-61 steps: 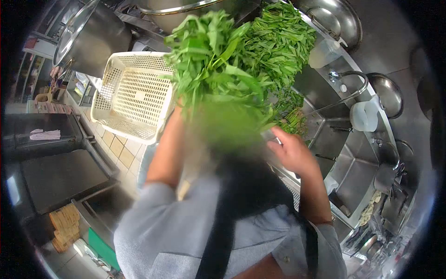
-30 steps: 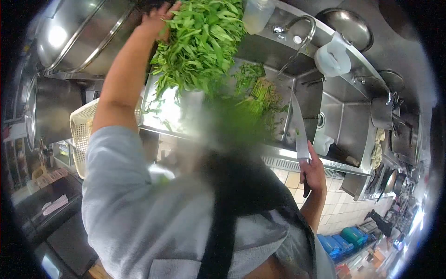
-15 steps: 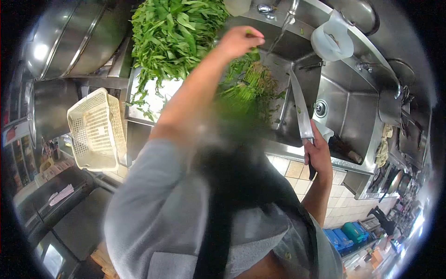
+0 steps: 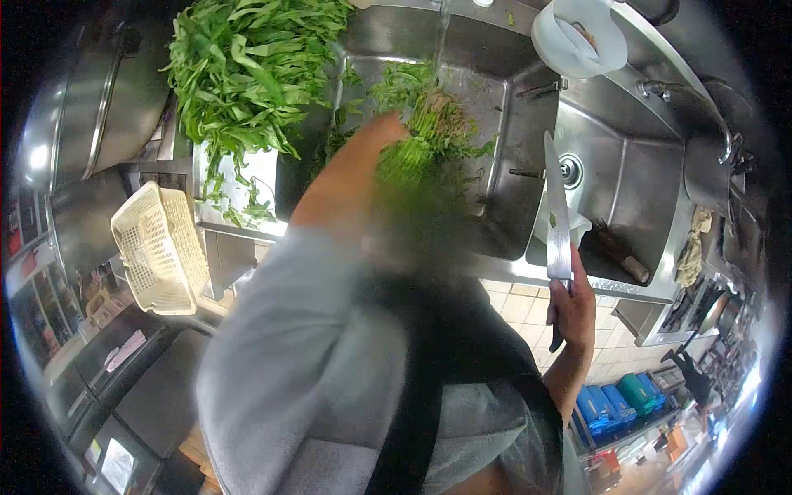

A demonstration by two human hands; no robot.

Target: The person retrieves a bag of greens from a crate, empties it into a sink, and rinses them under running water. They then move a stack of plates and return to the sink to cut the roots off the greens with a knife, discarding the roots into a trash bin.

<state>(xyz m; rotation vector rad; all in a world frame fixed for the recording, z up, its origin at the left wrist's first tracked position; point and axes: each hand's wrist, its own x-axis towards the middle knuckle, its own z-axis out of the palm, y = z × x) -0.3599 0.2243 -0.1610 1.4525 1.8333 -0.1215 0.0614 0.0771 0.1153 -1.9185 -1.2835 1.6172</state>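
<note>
In the head view, my right hand (image 4: pixel 575 305) is wrapped round the dark handle of a kitchen knife (image 4: pixel 558 214). The long blade points away from me over the sink divider, with a bit of green stuck to it. My left hand (image 4: pixel 389 129) reaches down into the left sink basin (image 4: pixel 485 91), against a bunch of cut green stems (image 4: pixel 417 153). Its fingers are hidden by the greens. Water (image 4: pixel 444 37) runs from above into that basin. A big heap of leafy greens (image 4: pixel 252 70) lies at the basin's left edge.
A cream plastic basket (image 4: pixel 161 247) stands at left. The right basin (image 4: pixel 635 173) holds a brush-like bundle (image 4: pixel 617 250) near its front. A white plastic container (image 4: pixel 580 40) sits on the back rim between basins. A cloth (image 4: pixel 695 247) hangs at the right edge.
My left hand has come down from above the basin into the greens. The knife, still in my right hand, has turned more upright. The whole view has shifted a little.
</note>
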